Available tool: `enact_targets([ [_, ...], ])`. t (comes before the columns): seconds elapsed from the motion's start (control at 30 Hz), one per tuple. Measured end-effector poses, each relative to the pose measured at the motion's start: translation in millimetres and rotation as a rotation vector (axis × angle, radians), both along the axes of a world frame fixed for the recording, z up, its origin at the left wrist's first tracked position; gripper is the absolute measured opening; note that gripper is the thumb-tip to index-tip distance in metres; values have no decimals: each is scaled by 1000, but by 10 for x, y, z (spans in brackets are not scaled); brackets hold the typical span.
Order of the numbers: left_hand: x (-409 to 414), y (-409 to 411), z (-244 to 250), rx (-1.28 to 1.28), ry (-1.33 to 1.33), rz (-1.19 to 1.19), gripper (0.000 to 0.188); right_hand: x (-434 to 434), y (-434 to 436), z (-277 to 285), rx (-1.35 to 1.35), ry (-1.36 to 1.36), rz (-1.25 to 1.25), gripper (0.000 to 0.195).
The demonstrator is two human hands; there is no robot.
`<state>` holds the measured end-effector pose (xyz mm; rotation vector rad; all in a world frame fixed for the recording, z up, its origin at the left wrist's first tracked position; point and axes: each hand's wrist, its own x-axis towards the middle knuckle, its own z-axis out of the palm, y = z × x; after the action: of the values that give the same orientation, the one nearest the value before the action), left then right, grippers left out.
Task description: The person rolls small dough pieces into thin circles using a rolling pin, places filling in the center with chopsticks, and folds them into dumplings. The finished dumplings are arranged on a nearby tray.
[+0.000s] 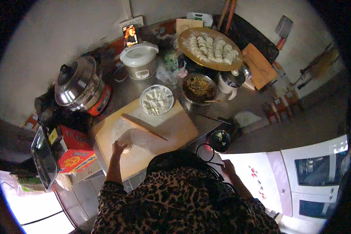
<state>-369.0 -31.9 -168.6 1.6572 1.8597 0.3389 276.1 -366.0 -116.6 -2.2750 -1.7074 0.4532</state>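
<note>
My left hand [119, 146] is low over the left part of a floured wooden board [175, 128], beside a pale patch that could be flour or dough. Whether its fingers hold anything is unclear. A tapered wooden rolling pin [143, 127] lies slanted across the board. At the board's far edge sits a round metal bowl of white flour [156, 100]. My right hand [228, 168] hangs off the counter at my right side, near a looped black cable [206, 152]. I cannot make out whether it grips the cable.
Rows of dumplings cover a round tray [185, 49] at the back. Nearer stand a bowl of filling [199, 87], a lidded white pitcher [226, 83] and a rice cooker [140, 63]. A steel steamer pot [76, 83] and red box [76, 153] flank the board's left.
</note>
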Motion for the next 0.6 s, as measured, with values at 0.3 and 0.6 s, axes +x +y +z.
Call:
enact_targets([
  [0.3,-63,-202,121,139,-342,38,50,-161,133,-206,97,136,21,29],
  [0.6,1957,-98,1028,-162,-789,-102,38,478,1173,-89,11,163,67,29],
])
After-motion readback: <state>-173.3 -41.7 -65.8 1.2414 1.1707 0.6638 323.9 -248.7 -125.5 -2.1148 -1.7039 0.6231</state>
